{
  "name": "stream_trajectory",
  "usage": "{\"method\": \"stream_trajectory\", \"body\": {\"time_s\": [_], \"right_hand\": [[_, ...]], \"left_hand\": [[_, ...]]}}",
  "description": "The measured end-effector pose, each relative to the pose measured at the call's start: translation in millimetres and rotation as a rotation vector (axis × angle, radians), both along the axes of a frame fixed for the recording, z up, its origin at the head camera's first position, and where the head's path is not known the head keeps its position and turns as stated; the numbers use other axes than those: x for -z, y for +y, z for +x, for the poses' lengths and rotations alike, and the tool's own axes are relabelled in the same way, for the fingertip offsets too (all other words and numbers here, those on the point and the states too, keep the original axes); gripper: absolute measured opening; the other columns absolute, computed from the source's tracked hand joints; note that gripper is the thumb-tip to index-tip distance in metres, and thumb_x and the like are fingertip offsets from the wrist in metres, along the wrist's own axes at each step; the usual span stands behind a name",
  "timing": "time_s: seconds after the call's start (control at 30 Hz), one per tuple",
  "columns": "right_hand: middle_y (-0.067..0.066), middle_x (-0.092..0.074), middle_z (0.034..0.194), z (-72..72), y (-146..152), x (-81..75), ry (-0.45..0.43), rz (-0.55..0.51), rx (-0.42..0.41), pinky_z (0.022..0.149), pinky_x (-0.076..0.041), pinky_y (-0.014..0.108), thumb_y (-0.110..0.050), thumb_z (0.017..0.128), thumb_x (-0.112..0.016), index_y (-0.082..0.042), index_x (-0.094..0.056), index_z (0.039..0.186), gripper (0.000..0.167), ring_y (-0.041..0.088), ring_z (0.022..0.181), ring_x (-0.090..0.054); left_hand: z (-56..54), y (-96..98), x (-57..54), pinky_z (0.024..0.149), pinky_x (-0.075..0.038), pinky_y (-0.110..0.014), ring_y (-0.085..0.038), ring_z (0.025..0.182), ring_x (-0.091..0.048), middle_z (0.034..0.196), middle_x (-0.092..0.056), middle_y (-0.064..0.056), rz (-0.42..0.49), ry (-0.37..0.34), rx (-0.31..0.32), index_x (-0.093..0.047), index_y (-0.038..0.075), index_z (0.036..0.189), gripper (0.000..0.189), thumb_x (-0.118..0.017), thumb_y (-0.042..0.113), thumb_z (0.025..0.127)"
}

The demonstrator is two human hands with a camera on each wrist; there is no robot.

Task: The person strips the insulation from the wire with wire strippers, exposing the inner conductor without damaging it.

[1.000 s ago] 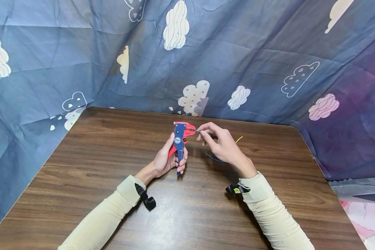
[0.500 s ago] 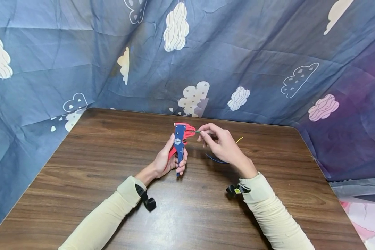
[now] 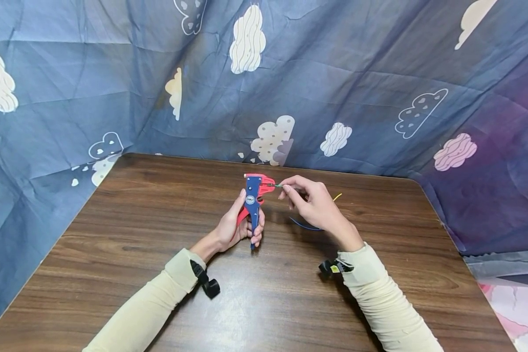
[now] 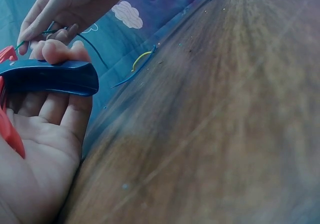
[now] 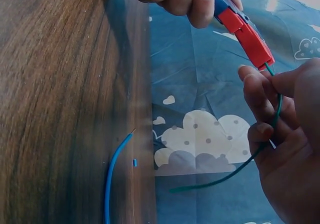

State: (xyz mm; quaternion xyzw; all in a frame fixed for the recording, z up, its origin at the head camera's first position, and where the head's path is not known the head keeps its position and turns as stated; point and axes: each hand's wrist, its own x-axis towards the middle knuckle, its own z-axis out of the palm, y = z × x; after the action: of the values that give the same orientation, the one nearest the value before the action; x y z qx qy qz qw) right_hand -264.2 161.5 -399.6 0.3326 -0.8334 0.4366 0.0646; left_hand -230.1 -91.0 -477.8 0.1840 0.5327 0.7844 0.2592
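My left hand (image 3: pixel 231 227) holds a blue and red wire stripper (image 3: pixel 253 200) upright above the table, fingers wrapped around its handles. In the left wrist view the blue handle (image 4: pixel 55 78) lies across the curled fingers. My right hand (image 3: pixel 314 200) pinches a green wire (image 5: pixel 205 185) between thumb and fingertips. One end of that wire goes into the red nose of the stripper (image 5: pixel 255 46), which hides its tip. The other end curves away behind the right hand and hangs free.
On the wooden table (image 3: pixel 158 205) lie a blue wire (image 5: pixel 111 174) with a bare end and a yellow wire (image 3: pixel 337 196), both partly behind the right hand. Close to the blue wire is a small blue offcut (image 5: pixel 135 162). A cloud-print cloth (image 3: pixel 220 98) hangs behind the table.
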Motion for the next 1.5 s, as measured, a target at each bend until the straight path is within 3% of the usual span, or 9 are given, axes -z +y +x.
{"method": "stream_trajectory", "body": {"time_s": [0.37, 0.8, 1.37, 1.5], "right_hand": [[-0.009, -0.076, 0.091, -1.3, 3.6, 0.2, 0.027, 0.009, 0.020, 0.052, -0.048, 0.033, -0.024, 0.114, -0.058, -0.023, -0.074, 0.118, 0.016, 0.011, 0.060, -0.059], [-0.010, -0.076, 0.092, -2.2, 4.1, -1.3, 0.002, 0.024, 0.017, 0.053, -0.044, 0.031, -0.024, 0.114, -0.058, -0.024, -0.074, 0.118, 0.016, 0.012, 0.059, -0.055], [-0.011, -0.077, 0.093, -2.0, 1.6, 0.3, 0.006, 0.048, 0.029, 0.052, -0.039, 0.030, -0.028, 0.114, -0.059, -0.024, -0.074, 0.117, 0.015, 0.012, 0.055, -0.046], [-0.009, -0.078, 0.093, -2.8, 1.4, 0.7, 0.010, 0.061, 0.031, 0.053, -0.040, 0.030, -0.027, 0.113, -0.060, -0.025, -0.074, 0.117, 0.014, 0.013, 0.056, -0.047]], "left_hand": [[0.1, 0.3, 0.5, 0.060, -0.054, -0.034, -0.017, 0.056, -0.055, 0.070, -0.056, -0.001, 0.008, -0.002, 0.005, -0.058, 0.006, 0.096, 0.091, -0.016, 0.086, 0.103], [-0.5, 1.5, 1.2, 0.056, -0.052, -0.033, -0.015, 0.052, -0.049, 0.068, -0.052, 0.000, 0.022, 0.023, -0.010, -0.056, 0.006, 0.094, 0.089, -0.015, 0.085, 0.103], [2.2, 3.1, 2.8, 0.051, -0.050, -0.031, -0.013, 0.047, -0.041, 0.065, -0.044, 0.001, 0.002, 0.034, -0.067, -0.051, 0.005, 0.092, 0.088, -0.017, 0.086, 0.103], [2.0, 3.6, 1.4, 0.042, -0.040, -0.027, -0.007, 0.040, -0.036, 0.057, -0.039, 0.005, 0.027, 0.036, -0.120, -0.049, 0.006, 0.087, 0.085, -0.017, 0.083, 0.105]]}}
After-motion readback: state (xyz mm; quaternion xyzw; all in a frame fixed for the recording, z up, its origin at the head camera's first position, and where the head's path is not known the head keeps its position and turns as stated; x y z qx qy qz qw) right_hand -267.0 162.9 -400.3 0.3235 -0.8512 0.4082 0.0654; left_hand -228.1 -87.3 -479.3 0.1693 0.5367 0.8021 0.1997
